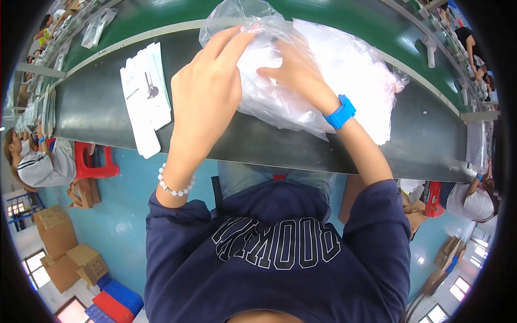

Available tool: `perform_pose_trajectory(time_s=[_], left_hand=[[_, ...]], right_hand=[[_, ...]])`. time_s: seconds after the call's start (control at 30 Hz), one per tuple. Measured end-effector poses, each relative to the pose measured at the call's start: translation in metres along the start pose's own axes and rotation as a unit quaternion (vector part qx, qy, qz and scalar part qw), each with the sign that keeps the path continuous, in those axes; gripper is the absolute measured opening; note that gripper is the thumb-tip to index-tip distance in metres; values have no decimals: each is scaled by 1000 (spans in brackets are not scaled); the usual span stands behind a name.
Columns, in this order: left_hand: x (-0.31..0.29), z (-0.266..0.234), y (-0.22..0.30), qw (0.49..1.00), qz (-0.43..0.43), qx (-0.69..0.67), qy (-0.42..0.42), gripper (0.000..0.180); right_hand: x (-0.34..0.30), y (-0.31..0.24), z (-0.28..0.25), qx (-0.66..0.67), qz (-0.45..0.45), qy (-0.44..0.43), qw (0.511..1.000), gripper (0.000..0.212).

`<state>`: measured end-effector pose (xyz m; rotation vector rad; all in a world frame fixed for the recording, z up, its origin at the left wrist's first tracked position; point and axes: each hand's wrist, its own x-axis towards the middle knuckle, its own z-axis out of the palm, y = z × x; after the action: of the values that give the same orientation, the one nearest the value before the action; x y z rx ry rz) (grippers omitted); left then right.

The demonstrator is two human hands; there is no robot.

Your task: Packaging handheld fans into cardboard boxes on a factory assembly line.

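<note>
A clear plastic bag (264, 102) lies crumpled on the dark work surface in front of me, with whitish contents showing through it. My left hand (211, 75) is at the bag's far left part, its fingers bent and closed on the film near the upper rim; its thumb is hidden. Under the clear film, my right hand (296, 67) reaches into the bag, thumb apart from the fingers. What its fingertips touch cannot be made out. Beside it on the right is a large white plastic bag (350, 75). A blue watch (340, 112) is on my right wrist.
Left of my left hand lies a stack of white folded cartons (145, 97) with a printed picture. Beyond the dark bench (258, 145) runs a green conveyor belt (161, 13). Co-workers sit at both sides; a red stool (97, 161) and cardboard boxes (56, 231) are at left.
</note>
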<state>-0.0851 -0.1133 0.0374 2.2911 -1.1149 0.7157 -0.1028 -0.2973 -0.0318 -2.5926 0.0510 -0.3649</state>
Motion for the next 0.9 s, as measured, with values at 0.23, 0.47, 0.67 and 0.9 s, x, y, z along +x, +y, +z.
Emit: perform_pose_trajectory(time_s=[0.23, 0.47, 0.67, 0.9], left_hand=[[3, -5, -1, 1000, -6, -4, -6, 47], [4, -6, -1, 1000, -5, -3, -6, 49], [4, -9, -2, 1000, -6, -4, 4, 51], [5, -13, 1, 1000, -10, -14, 4, 52]], right_hand=[[-4, 18, 17, 12, -79, 90, 993, 49], [3, 9, -5, 138, 30, -54, 988, 33], [-9, 3, -16, 176, -91, -23, 980, 16], [-27, -7, -14, 161, -97, 29, 982, 17]])
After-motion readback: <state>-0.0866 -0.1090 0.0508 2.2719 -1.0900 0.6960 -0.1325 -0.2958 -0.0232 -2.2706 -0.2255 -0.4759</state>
